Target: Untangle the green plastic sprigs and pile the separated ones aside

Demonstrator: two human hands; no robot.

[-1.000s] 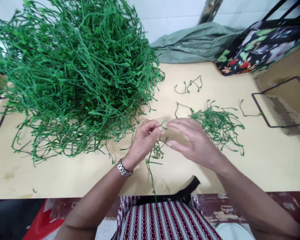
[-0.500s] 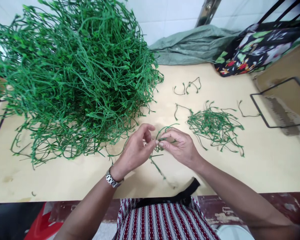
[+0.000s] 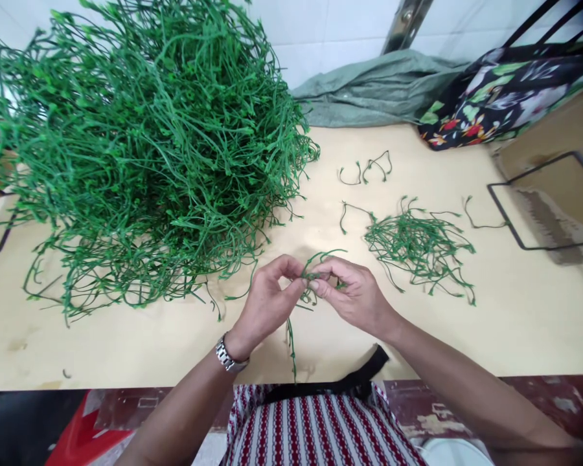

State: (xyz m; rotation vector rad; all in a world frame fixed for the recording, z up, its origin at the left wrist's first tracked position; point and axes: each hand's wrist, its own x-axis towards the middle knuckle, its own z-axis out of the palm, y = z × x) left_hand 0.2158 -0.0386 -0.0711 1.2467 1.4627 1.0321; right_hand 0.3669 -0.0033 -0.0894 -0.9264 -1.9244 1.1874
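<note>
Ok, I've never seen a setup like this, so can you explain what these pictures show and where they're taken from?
There's no machine: these are a person's bare hands. Every picture comes from one camera on the person's head, looking forward and down. The left hand and right hand pinch some green strands between them. On the table, a big pile of strands lies left and a small pile right. Behind are a grey-green cloth and a flowery bag.

Stems [image 3: 313, 276] seemingly between hands [image 3: 271, 294] [image 3: 358, 296]; heap [image 3: 160, 142] left
</note>
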